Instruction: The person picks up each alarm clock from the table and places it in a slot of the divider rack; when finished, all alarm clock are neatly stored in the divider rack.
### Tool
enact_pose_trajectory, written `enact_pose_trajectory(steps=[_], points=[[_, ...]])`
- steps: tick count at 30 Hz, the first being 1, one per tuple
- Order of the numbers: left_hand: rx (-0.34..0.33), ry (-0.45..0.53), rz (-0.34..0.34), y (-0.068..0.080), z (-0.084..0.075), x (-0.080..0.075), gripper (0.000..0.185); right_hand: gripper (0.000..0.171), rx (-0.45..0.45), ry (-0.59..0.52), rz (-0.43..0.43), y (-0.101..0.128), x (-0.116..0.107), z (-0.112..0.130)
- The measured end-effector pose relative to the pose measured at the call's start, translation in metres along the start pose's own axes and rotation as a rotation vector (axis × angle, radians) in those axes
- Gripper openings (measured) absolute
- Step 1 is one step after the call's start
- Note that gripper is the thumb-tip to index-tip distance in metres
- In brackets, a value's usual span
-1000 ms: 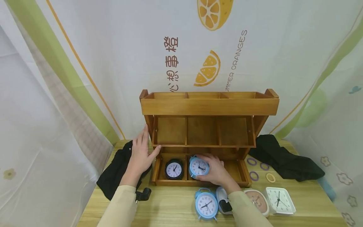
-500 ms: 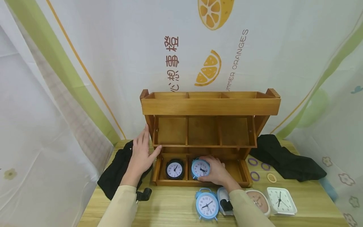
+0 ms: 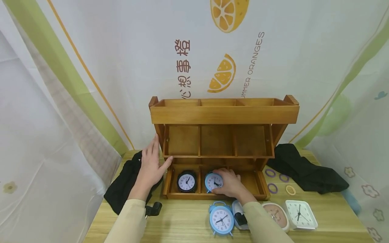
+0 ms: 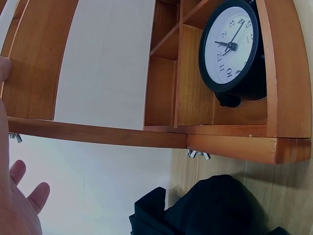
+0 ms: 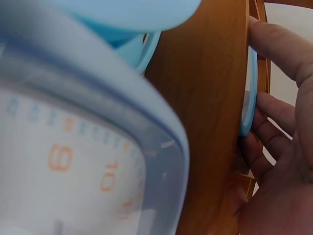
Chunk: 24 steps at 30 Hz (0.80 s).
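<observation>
Blue clock (image 3: 213,182) stands in the middle compartment of the bottom row of the wooden shelf (image 3: 225,114), just beside a black clock (image 3: 186,182) in the left compartment. Right hand (image 3: 231,184) holds the blue clock with fingers curled around it. Left hand (image 3: 150,167) lies flat with straight fingers against the left side of the shelf. Another blue clock (image 3: 221,219) lies on the surface (image 3: 182,222), in front of the shelf.
</observation>
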<state>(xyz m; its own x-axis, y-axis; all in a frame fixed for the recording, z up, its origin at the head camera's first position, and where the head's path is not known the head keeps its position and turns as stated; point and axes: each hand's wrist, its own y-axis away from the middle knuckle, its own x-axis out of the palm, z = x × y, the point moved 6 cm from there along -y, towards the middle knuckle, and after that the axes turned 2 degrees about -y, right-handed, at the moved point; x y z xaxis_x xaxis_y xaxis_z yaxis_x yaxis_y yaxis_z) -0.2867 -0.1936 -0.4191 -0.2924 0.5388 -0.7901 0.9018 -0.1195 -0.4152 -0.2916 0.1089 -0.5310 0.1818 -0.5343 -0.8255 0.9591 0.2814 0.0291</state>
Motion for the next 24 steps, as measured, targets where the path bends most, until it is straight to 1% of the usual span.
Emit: enact_pose_trajectory(steps=[2,8,12,14,17,20,24], points=[[0.0,-0.001,0.0,0.0,0.0,0.001,0.102,0.073,0.001,0.002,0.001,0.0,0.001,-0.001],[-0.027,-0.002,0.028,0.002,0.002,0.003,0.102,0.075,-0.01,0.009,0.009,0.0,0.003,-0.003],[-0.024,-0.003,0.031,0.001,0.001,0.004,0.103,0.078,-0.023,0.024,-0.019,0.004,-0.001,-0.001],[-0.024,-0.002,0.029,0.001,0.0,0.004,0.103,0.079,-0.047,0.022,-0.043,0.008,-0.006,0.003],[-0.025,-0.002,0.027,0.001,0.0,0.005,0.103,0.08,-0.09,0.004,-0.075,0.018,-0.017,0.012],[-0.017,0.002,0.02,0.0,0.0,0.005,0.103,0.082,-0.134,-0.017,-0.104,0.033,-0.026,0.022],[-0.005,0.0,0.007,0.0,-0.001,0.004,0.104,0.084,-0.173,-0.033,-0.126,0.056,-0.032,0.028]])
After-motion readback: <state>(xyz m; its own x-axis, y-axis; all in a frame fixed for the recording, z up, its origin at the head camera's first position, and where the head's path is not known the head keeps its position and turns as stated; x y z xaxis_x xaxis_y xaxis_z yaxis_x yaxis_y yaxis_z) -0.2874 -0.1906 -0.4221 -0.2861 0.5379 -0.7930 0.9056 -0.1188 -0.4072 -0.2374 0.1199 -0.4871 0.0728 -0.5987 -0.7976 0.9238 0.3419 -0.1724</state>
